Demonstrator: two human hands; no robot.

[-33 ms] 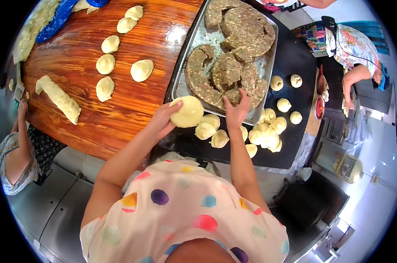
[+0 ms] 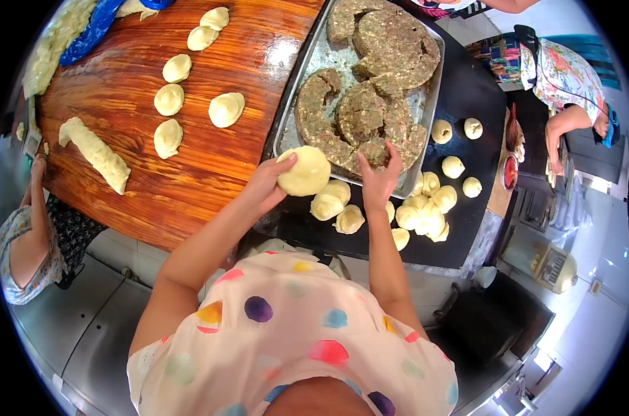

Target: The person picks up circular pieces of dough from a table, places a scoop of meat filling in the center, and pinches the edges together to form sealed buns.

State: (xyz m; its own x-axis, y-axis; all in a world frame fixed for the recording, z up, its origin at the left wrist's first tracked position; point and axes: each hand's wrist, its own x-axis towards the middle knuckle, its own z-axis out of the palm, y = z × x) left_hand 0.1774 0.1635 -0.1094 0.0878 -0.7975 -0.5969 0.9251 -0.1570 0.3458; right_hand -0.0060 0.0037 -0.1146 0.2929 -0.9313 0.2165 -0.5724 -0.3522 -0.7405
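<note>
Dough disc (image 2: 306, 170) pinched by the left hand (image 2: 267, 184), right hand (image 2: 379, 182) at the minced filling (image 2: 397, 48).
The disc is held by the metal tray's (image 2: 332, 62) near left corner, thumb above its rim, seemingly to leave its face open. The right grip has thumb and fingers apart around a clump at the tray's near edge; whether they press it, I cannot tell. Dough balls (image 2: 415, 216) cluster beside the near right corner on the black tabletop (image 2: 472, 216), probably for easy reach.
</note>
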